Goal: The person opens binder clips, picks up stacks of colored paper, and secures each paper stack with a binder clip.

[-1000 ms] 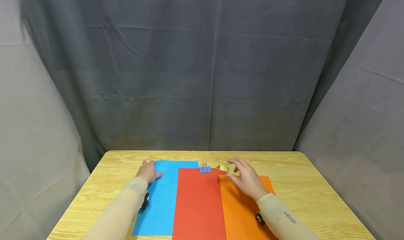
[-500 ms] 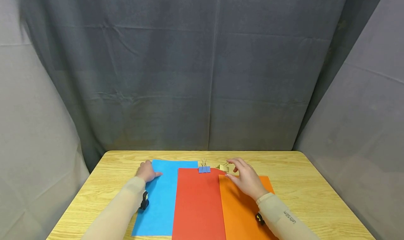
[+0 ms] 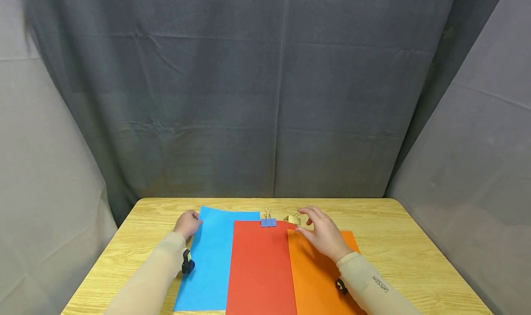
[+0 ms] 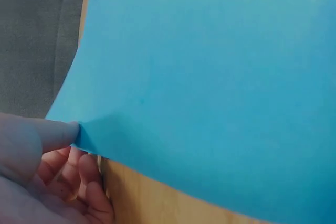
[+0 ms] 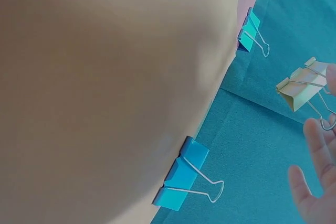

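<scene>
My left hand (image 3: 187, 224) pinches the far left corner of a blue sheet of paper (image 3: 211, 269). In the left wrist view the thumb presses on top of that sheet (image 4: 210, 77) with fingers below, and the corner bends upward. My right hand (image 3: 325, 236) holds a yellow binder clip (image 3: 293, 221) by its wire handles. The right wrist view shows this clip (image 5: 303, 86) apart from the papers. A blue binder clip (image 3: 268, 223) grips the far edge of a red sheet (image 3: 263, 269). Another blue clip (image 5: 185, 174) sits on the orange sheet's edge.
The orange sheet (image 3: 311, 273) lies under my right forearm, at the right of the red one. The sheets lie side by side with overlapping edges on a wooden table (image 3: 406, 259). A dark grey curtain (image 3: 249, 98) hangs behind it.
My left hand has shifted left from lying over the blue sheet to pinching its corner. That corner has risen slightly. The right hand and its yellow binder clip look unmoved.
</scene>
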Tool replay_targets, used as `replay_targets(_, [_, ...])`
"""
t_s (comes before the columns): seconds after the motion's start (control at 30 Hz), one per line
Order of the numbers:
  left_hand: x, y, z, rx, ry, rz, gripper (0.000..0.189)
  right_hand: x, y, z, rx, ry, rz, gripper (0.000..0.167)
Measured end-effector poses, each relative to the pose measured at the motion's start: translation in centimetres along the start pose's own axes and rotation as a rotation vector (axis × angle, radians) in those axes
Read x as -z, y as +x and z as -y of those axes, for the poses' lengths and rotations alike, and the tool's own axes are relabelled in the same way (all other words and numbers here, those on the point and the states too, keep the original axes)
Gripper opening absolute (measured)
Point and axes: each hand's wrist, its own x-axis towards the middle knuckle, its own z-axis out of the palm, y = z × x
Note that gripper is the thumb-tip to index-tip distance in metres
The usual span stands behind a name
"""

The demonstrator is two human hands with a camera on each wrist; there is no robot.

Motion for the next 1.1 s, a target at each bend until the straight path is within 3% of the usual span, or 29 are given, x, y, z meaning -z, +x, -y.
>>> replay_targets(0.5, [0.5, -1.0, -0.2, -0.051, -0.108, -0.006, 0.01, 0.5, 0.5, 1.0, -0.032, 0.014, 0.037, 0.056])
replay_targets(0.83, [0.6, -1.5, -0.2, -0.092, -0.078, 0.0, 0.014, 0.6, 1.9, 2.7, 0.01, 0.046, 0.057, 0.055])
replay_targets(1.1, [0.7, -1.8, -0.6, -0.104, -0.06, -0.005, 0.017, 0.2, 3.5, 4.6, 0.02, 0.019, 0.119, 0.053])
